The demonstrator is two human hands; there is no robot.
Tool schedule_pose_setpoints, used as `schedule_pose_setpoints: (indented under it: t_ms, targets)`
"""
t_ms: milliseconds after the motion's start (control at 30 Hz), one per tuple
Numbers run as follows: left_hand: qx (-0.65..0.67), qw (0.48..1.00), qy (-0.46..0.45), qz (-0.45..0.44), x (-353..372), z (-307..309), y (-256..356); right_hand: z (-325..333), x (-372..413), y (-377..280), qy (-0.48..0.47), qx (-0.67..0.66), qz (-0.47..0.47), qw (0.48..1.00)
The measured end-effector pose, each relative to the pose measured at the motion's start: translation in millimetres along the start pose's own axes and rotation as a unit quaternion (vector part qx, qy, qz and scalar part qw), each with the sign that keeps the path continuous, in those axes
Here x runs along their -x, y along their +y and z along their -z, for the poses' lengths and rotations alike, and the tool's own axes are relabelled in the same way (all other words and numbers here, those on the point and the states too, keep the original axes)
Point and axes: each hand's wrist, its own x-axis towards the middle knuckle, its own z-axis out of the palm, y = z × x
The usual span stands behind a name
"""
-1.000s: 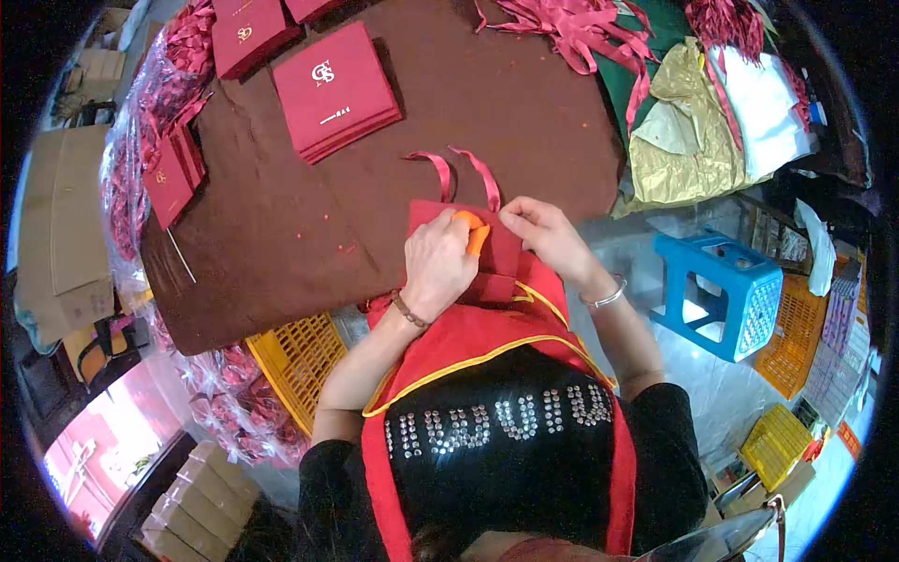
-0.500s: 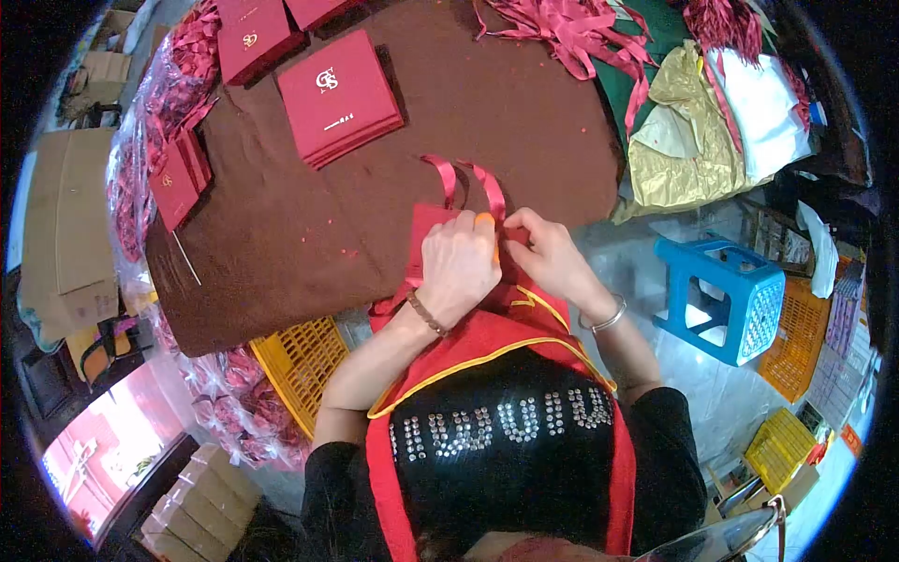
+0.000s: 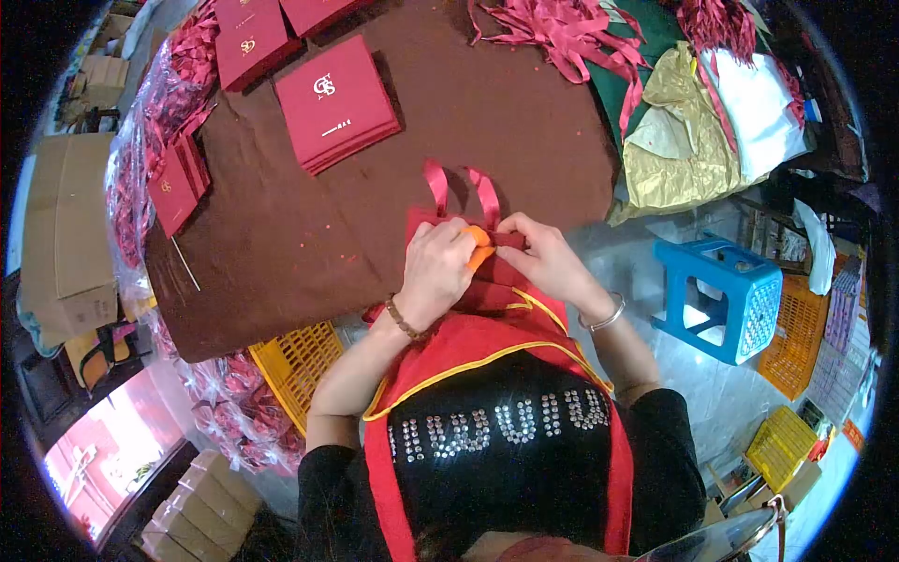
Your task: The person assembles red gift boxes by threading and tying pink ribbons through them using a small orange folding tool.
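At the table's near edge, a dark red bag with two ribbon ends sticking up from it lies under both hands, partly hidden by them. My left hand is closed on the bag, its knuckles up. Orange pieces, which look like finger covers, show at its thumb and forefinger. Pinched at the bag's right side is my right hand, thumb and forefinger close to the orange tips. Whether a small piece of ribbon is between the fingers cannot be made out. A red apron lies just below the hands.
A stack of red printed bags lies on the brown cloth, with more stacks behind and at left. Loose pink ribbons lie at the back. A blue stool stands at right, and a yellow crate at lower left.
My left hand has shifted slightly left and down, turning so more of the orange pieces shows. My right hand has moved slightly down, still pinched at the bag.
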Motion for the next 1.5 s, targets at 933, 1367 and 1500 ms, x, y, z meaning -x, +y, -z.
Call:
schedule_pose_setpoints:
  t_ms: [933,1367,1500]
  targets:
    - [0.165,0.902,-0.342,0.204,-45,43,-39,-21,11,-17,0.054,0.094,0.112,0.988]
    - [0.041,0.917,-0.369,0.144,-43,54,-29,-25,11,-16,0.063,0.112,0.081,0.988]
    - [0.081,0.913,-0.371,0.149,-42,40,-37,-25,13,-16,0.054,0.113,0.075,0.989]
